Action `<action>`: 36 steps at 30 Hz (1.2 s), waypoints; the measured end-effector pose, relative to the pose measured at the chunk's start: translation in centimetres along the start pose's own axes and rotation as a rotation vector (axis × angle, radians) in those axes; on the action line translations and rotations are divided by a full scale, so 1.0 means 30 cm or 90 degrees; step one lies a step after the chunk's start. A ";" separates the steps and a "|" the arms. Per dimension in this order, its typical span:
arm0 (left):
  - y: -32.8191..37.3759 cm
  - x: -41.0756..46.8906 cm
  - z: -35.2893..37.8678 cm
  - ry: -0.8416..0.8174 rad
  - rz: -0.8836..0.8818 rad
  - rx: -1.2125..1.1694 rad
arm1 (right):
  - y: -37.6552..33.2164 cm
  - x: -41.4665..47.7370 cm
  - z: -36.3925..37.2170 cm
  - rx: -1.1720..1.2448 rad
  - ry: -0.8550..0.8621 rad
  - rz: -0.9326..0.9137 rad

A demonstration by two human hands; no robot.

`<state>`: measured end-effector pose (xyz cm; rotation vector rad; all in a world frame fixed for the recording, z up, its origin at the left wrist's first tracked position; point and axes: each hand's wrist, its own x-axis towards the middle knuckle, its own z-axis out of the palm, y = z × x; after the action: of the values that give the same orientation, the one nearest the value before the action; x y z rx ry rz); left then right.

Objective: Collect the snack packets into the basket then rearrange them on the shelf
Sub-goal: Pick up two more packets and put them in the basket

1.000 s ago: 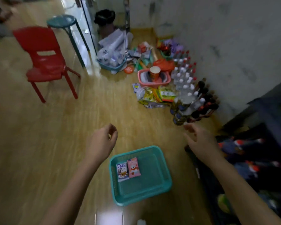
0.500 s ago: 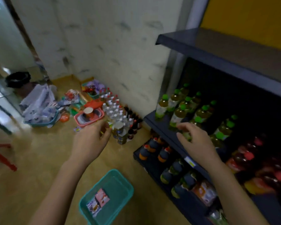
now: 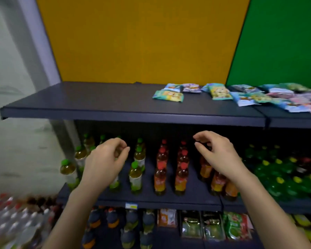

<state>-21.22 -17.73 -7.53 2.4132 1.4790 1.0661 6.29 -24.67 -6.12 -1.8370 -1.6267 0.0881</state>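
Looking up now, I have lost sight of the teal plastic basket. Below the dark blue metal top shelf, my left hand and right hand hang with fingers loosely bent, holding nothing. Bright shiny snack packets lie on its right side. I think I'm collecting, so next I reach up for one.

Bare shelf left of packets
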 end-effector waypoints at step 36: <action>0.280 0.963 0.496 -0.023 -0.339 -0.259 | 0.549 0.967 -0.178 -0.169 -0.048 0.225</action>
<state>2.13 5.31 -0.41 1.6312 1.5745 1.0555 29.25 -0.73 0.29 -2.3374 -1.3990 0.1008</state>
